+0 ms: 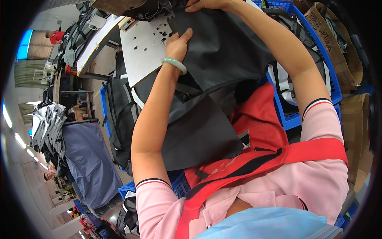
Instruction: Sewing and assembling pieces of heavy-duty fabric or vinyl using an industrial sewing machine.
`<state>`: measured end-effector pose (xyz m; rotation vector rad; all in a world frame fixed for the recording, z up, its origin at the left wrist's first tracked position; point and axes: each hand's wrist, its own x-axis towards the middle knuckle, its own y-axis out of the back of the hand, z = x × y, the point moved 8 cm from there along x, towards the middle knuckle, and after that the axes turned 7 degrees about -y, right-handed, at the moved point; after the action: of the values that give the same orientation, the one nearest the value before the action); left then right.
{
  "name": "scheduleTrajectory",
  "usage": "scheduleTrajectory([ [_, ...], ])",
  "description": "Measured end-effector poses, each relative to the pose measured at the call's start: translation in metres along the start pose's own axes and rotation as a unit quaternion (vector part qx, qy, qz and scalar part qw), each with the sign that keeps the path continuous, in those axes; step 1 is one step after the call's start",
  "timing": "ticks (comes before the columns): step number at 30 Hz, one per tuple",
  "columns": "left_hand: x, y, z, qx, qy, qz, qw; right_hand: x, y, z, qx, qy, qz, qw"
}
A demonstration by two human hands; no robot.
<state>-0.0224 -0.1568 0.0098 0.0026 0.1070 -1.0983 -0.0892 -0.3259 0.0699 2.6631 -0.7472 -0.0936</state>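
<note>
A large black fabric panel [223, 44] hangs from the white worktop and drapes down over my lap. My left hand [178, 44], with a pale green bangle [175, 63] on its wrist, grips the panel's left edge, thumb on top and the other fingers curled and partly hidden. At the panel's upper edge, my right hand [209, 4] pinches the material; the picture's top cuts this hand off. The white worktop [139, 51] beside my left hand carries several small black scraps and loose threads. Part of a dark machine [135, 8] stands just beyond, mostly out of view.
Blue plastic crates [292, 119] filled with black and grey bags stand on both sides of me. Cardboard boxes [334, 44] are at the far right. More bags [81, 36] lie on a table at the left, near a covered navy stack [93, 159]. Other people are distant.
</note>
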Motion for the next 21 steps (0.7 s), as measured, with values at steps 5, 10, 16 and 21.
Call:
scheduleTrajectory([
  [5,-0.007,-0.002,0.006,-0.032,0.016,0.017,0.999,-0.009,-0.007,-0.018,-0.013,0.011,-0.016,1.0],
  [10,-0.068,-0.019,-0.001,0.029,0.006,-0.09,0.996,-0.099,-0.029,-0.02,0.008,-0.068,-0.06,0.996],
  [16,-0.182,-0.034,-0.038,0.023,0.1,-0.263,0.959,-0.228,-0.01,0.07,-0.103,-0.053,-0.033,0.993],
  [21,-0.242,-0.051,-0.046,0.071,0.21,-0.418,0.881,-0.292,0.046,0.2,-0.193,-0.223,0.137,0.946],
])
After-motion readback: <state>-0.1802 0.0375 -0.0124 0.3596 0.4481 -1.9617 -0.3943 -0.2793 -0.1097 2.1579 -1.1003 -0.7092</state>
